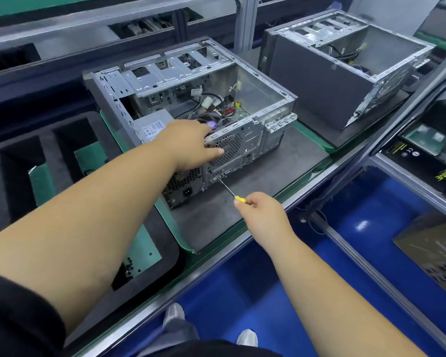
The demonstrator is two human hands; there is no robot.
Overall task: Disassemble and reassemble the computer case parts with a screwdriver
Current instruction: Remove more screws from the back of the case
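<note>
Both bare forearms reach up from the bottom of the frame toward its middle. The left hand (188,144), just left of centre, lies palm down with fingers spread and the thumb stretched out to the right. The right hand (262,211), lower and right of centre, is curled, thumb and forefinger pinching a slim yellow handle.

A long workbench (216,256) with a metal front rail and green surface crosses the view. Below it lies a glossy blue floor (242,287) reflecting overhead light. An aluminium frame post (245,21) rises behind. A dark foam tray (18,161) sits at left.
</note>
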